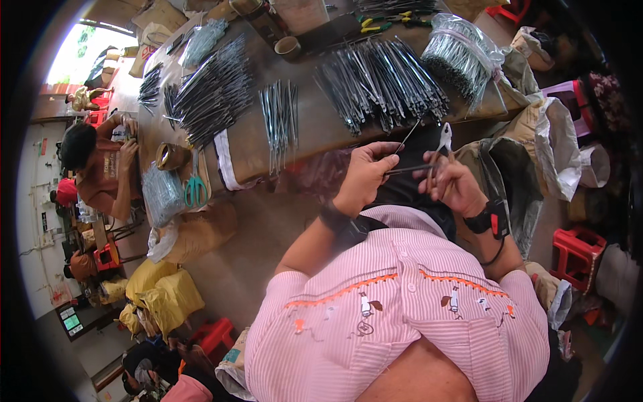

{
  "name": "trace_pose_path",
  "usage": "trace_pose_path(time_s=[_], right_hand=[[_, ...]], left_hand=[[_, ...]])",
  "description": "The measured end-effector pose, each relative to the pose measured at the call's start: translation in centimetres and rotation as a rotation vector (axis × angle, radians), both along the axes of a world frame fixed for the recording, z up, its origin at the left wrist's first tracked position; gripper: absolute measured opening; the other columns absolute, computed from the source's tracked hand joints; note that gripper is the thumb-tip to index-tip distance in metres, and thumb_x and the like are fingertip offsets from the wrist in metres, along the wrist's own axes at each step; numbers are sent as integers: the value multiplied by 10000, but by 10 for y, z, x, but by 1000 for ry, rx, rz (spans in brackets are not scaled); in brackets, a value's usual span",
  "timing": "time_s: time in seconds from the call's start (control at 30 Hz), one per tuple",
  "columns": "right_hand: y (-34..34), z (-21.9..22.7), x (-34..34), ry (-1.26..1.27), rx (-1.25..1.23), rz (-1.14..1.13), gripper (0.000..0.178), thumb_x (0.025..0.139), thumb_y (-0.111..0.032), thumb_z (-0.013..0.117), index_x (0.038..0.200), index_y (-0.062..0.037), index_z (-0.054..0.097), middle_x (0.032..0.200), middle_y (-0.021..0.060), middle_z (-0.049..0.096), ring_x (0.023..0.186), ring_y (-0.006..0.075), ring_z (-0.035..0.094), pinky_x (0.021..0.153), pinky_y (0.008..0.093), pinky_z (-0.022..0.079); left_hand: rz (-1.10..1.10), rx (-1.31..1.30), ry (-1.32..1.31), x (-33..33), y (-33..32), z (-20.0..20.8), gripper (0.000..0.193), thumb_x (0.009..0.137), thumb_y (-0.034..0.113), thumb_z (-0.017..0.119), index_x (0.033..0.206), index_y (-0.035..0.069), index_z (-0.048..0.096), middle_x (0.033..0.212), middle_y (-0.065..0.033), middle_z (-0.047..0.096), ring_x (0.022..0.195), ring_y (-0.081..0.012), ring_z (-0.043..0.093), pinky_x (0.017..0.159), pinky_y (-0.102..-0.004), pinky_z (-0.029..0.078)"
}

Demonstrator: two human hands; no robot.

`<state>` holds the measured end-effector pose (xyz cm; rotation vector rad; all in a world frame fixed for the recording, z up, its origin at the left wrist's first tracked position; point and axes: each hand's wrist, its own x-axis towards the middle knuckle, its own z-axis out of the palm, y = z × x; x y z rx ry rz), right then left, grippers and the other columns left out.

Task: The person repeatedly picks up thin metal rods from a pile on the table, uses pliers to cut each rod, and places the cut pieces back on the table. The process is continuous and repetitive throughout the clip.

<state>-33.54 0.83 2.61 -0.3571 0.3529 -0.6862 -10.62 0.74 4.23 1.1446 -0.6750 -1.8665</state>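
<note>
Between the thumb and fingers of my left hand [370,170] is a thin dark metal strip [409,137], tilted up to the right. My right hand [457,185], slightly blurred, is closed on pliers [445,138] with a silver head pointing up. A dark bar spans the gap between both hands; whether it is another strip or a handle I cannot tell. Just beyond my hands, a broad pile of metal strips [382,84] lies at the table's near edge. Left of it lies a smaller row of strips [278,124].
On the table [305,74] are another large strip pile [214,87], a plastic-wrapped bundle [462,57], a brown tape roll [172,157], teal-handled scissors [195,190] and yellow-handled pliers [375,27]. Open sacks [536,144] stand at right, near a red stool [577,258]. A co-worker [107,161] sits left.
</note>
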Motion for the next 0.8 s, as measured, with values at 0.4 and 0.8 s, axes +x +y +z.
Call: trace_pose_path(time_s=[0.4,0.8], right_hand=[[2,-7,4,1172,-923,69,704,720,-99,476,1409,-61,335,974,136,461,847,245,501,776,309,433],[-5,4,4,1291,-1058,87,741,727,-80,483,1446,-86,302,956,169,407,817,312,466,766,346,423]], left_hand=[[80,-532,-447,2,-1,-3,215,802,-40,619,1005,0,679,841,-57,537,764,-143,546,696,-245,447],[87,-609,-493,2,0,3,218,801,-29,615,1008,8,676,815,-63,525,729,-151,528,681,-255,442]])
